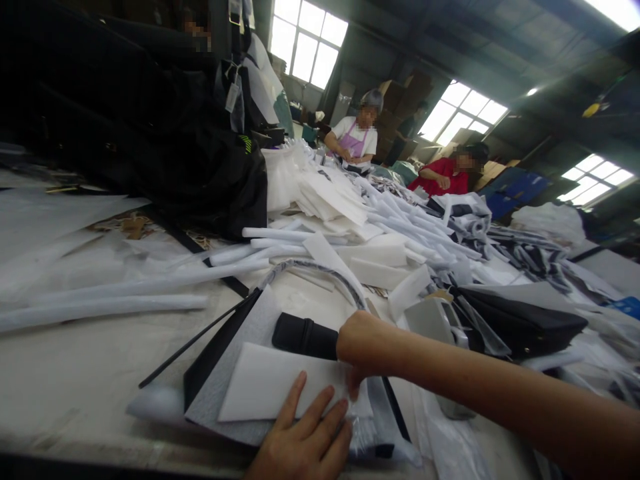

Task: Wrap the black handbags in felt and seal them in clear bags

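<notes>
My left hand (307, 440) lies with spread fingers on a white foam sheet (265, 383). This sheet rests on a grey and black bag (213, 400) lying on its side, partly in clear plastic. The bag's wrapped handle (320, 265) arches away at the far side. My right hand (363, 347) is curled into a fist over the bag, one finger pointing down at the foam. Beside it, a black strap-like piece (306, 335) with a raised crossband runs under or into the fist; whatever the fingers hold is hidden.
White foam tubes (420, 223) and foam sheets (330, 193) are heaped behind the bag. Black bags (150, 133) stand at left. At right are a grey tape dispenser-like object (435, 323) and a black bag (525, 323). Two co-workers (356, 137) are beyond the pile.
</notes>
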### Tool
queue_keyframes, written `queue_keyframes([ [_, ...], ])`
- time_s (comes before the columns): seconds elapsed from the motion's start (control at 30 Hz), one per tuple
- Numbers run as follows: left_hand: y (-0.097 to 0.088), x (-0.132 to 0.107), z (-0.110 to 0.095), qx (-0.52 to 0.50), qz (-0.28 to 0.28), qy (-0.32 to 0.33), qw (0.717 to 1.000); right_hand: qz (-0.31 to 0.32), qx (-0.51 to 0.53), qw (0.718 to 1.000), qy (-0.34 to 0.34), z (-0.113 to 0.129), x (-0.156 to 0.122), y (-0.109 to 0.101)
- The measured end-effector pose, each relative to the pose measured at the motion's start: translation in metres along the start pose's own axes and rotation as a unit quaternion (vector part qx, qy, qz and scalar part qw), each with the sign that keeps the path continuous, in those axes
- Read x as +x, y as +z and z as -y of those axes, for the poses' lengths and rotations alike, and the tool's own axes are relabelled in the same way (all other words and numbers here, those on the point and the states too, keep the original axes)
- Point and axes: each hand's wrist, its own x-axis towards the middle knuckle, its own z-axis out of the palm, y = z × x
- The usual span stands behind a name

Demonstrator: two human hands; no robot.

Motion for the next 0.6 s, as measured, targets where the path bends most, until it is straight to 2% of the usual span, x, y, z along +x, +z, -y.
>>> queue_keyframes([
  [0.13, 0.002, -0.003, 0.001, 0.006, -0.005, 0.004, 1.0, 0.028, -0.046, 0.998, 0.022, -0.014, 0.004, 0.003],
  [0.2, 0.005, -0.007, 0.002, 0.014, 0.003, 0.017, 1.0, 0.034, -0.035, 0.998, 0.029, -0.022, 0.006, 0.004],
  [0.3, 0.012, -0.014, 0.005, 0.029, 0.004, 0.038, 0.999, 0.07, 0.072, 0.994, 0.046, -0.033, 0.009, 0.005],
  [0.4, 0.016, -0.017, 0.008, 0.039, -0.002, 0.05, 0.998, 0.102, 0.18, 0.976, 0.067, -0.045, 0.013, 0.01],
  [0.5, 0.013, -0.014, 0.012, 0.042, 0.0, 0.061, 0.997, 0.079, 0.233, 0.967, 0.068, -0.054, 0.015, 0.019],
  [0.6, 0.003, -0.007, 0.017, 0.05, 0.036, 0.089, 0.994, 0.003, 0.256, 0.963, 0.08, -0.058, 0.011, 0.029],
])
